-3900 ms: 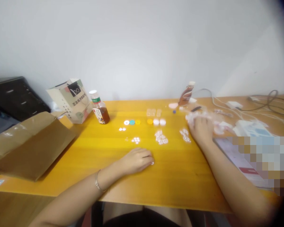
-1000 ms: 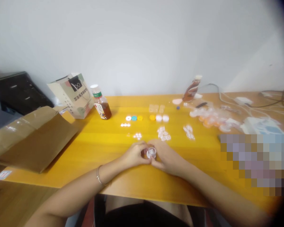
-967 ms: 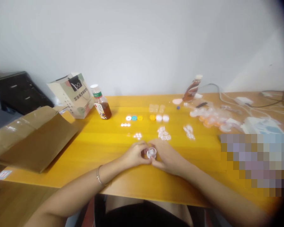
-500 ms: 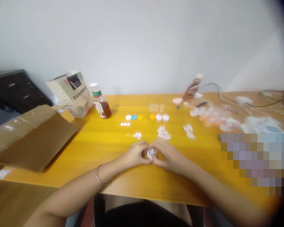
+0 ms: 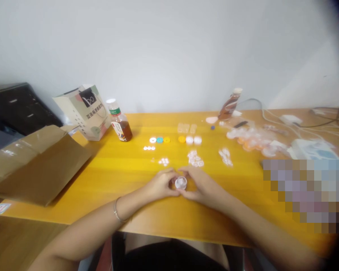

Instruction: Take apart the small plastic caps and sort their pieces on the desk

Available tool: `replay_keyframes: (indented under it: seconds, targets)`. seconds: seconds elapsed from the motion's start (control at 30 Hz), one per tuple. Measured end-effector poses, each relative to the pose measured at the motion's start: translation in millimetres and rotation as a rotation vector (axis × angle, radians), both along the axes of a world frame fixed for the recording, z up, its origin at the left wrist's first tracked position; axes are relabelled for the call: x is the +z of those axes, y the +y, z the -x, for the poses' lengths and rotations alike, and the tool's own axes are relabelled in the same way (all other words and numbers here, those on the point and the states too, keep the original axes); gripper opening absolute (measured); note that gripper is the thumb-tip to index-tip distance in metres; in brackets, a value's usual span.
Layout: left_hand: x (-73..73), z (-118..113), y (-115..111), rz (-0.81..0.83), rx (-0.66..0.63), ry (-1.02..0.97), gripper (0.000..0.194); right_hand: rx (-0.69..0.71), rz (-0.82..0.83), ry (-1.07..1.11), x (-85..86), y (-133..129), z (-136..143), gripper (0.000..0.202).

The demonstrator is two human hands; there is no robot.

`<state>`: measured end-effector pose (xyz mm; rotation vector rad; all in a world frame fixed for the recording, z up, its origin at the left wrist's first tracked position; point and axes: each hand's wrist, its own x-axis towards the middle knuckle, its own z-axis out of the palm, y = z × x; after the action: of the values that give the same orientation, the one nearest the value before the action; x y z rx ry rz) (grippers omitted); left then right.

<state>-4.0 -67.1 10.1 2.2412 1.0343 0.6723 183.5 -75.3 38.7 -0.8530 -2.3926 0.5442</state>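
A small round clear container (image 5: 181, 183) with something whitish inside is between my two hands, near the table's front edge. My left hand (image 5: 164, 184) wraps its fingers round the container's left side. On the other side, my right hand (image 5: 199, 185) has its thumb and fingers curved apart around the container, with the thumb near its lower rim. Beyond the hands lie small white discs (image 5: 164, 162) and a pile of small white pieces (image 5: 195, 159). A row of round lids (image 5: 159, 140) in white, teal and yellow sits farther back.
A cardboard box (image 5: 39, 162), a paper bag (image 5: 83, 113) and a bottle (image 5: 121, 126) stand at the left. Another bottle (image 5: 229, 105), clustered containers (image 5: 251, 139) and cables (image 5: 271, 116) are at the right. Clear pieces (image 5: 187, 128) lie behind the lids.
My right hand's fingers have spread a little away from the container, and more of its top shows. My left hand stays nearly in place around it.
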Motion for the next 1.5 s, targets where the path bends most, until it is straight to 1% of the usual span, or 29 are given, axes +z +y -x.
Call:
replay_keyframes:
  seconds: [0.13, 0.23, 0.33, 0.43, 0.53, 0.6, 0.67, 0.7, 0.8, 0.87, 0.9, 0.97, 1.03, 1.1, 1.17, 1.27, 1.33, 1.37, 1.43, 1.5]
  targets:
    - [-1.1, 0.7, 0.5, 0.008, -0.007, -0.008, 0.028, -0.008, -0.023, 0.004, -0.2, -0.4, 1.0, 0.039]
    - [0.0, 0.6, -0.3, 0.021, -0.005, -0.002, 0.026, -0.015, -0.022, 0.005, -0.1, -0.7, 1.2, 0.037]
    - [2.0, 0.3, -1.2, 0.022, 0.0, 0.003, 0.025, -0.029, -0.039, 0.009, 0.6, -1.0, 1.4, 0.039]
    - [2.8, 0.1, -0.9, 0.028, -0.004, 0.009, 0.027, -0.028, -0.019, -0.002, 1.3, -1.6, 2.3, 0.033]
    - [2.1, 0.2, -0.1, 0.025, -0.008, 0.01, 0.029, -0.039, -0.009, -0.01, 0.3, -1.7, 3.3, 0.037]
    - [1.3, 0.2, -0.1, 0.011, -0.01, 0.02, 0.025, -0.066, -0.018, -0.041, -1.5, -0.9, 3.2, 0.028]
    - [0.8, 0.0, -0.5, 0.0, -0.013, 0.027, 0.019, -0.032, -0.034, -0.091, -3.1, 0.5, 1.9, 0.014]
    - [0.7, -0.1, -0.8, -0.004, -0.013, 0.026, 0.017, 0.0, -0.056, -0.113, -3.5, 1.3, 1.0, 0.012]
    - [0.3, -0.3, -1.5, -0.012, -0.011, 0.021, 0.016, 0.096, -0.135, -0.146, -2.2, 2.8, -1.2, 0.015]
    - [-0.3, 0.0, -1.3, -0.005, -0.02, 0.023, 0.019, 0.12, -0.144, -0.153, 0.1, 2.7, -0.7, 0.018]
    - [-0.7, 0.2, -1.0, 0.001, -0.025, 0.022, 0.022, 0.099, -0.133, -0.156, 1.2, 2.3, 0.3, 0.019]
    - [-1.5, 0.6, -0.3, 0.01, -0.035, 0.023, 0.029, -0.004, -0.104, -0.177, 2.8, 1.1, 3.0, 0.021]
    - [-1.7, 0.6, 0.3, 0.012, -0.034, 0.026, 0.028, -0.073, -0.076, -0.198, 3.4, -0.2, 5.4, 0.015]
    - [-1.2, 0.3, 0.4, 0.011, -0.029, 0.028, 0.025, -0.052, -0.046, -0.186, 3.6, -1.4, 6.4, 0.011]
    - [-0.3, -0.1, 0.3, 0.01, -0.031, 0.026, 0.025, -0.041, -0.02, -0.168, 4.0, -2.1, 5.8, 0.014]
    - [0.6, -0.2, 0.1, 0.013, -0.028, 0.03, 0.024, -0.045, -0.003, -0.173, 5.0, -2.4, 3.7, 0.014]
    - [0.7, 0.0, 0.0, 0.019, -0.025, 0.026, 0.027, -0.029, -0.001, -0.158, 5.6, -2.3, 2.8, 0.022]
    - [0.6, 0.1, -0.1, 0.021, -0.027, 0.024, 0.029, -0.044, 0.0, -0.155, 5.7, -2.2, 2.7, 0.025]
    - [0.4, 0.2, -0.2, 0.019, -0.029, 0.029, 0.026, -0.084, 0.002, -0.177, 5.7, -2.1, 3.1, 0.019]
    - [0.2, 0.1, -0.3, 0.011, -0.025, 0.039, 0.022, -0.05, 0.009, -0.206, 5.4, -2.1, 3.8, 0.01]
